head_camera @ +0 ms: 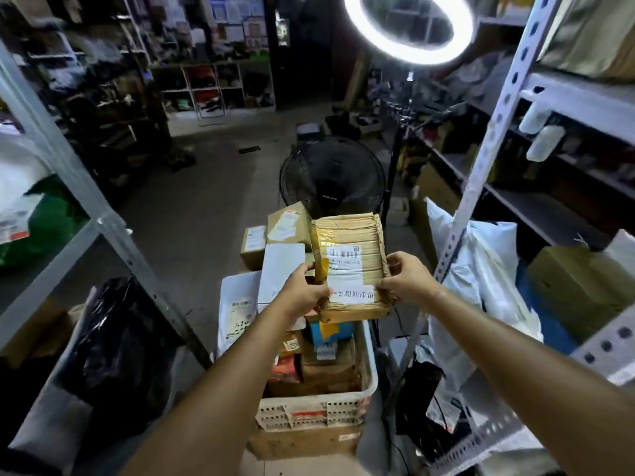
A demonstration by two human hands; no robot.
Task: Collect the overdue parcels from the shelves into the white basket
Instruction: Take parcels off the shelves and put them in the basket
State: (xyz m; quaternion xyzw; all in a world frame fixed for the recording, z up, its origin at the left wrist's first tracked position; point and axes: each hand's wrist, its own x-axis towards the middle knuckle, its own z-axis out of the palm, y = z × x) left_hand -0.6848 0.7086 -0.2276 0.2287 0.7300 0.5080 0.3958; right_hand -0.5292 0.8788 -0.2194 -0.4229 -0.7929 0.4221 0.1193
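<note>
A worn brown cardboard parcel (350,242) with a shipping label and a white sticker is held up in front of me, above the white basket (319,412). My left hand (304,293) grips its lower left edge. My right hand (407,274) grips its right edge. The basket stands on the floor below, filled with several parcels: brown boxes, a blue box and white mailers. More small cardboard boxes (275,231) are stacked just beyond it.
Metal shelves stand on the left (51,156) and the right (491,139), loaded with bags and boxes. A black floor fan (331,176) and a ring light (409,27) stand ahead. A black plastic bag (117,334) lies at lower left, white bags (481,269) at right.
</note>
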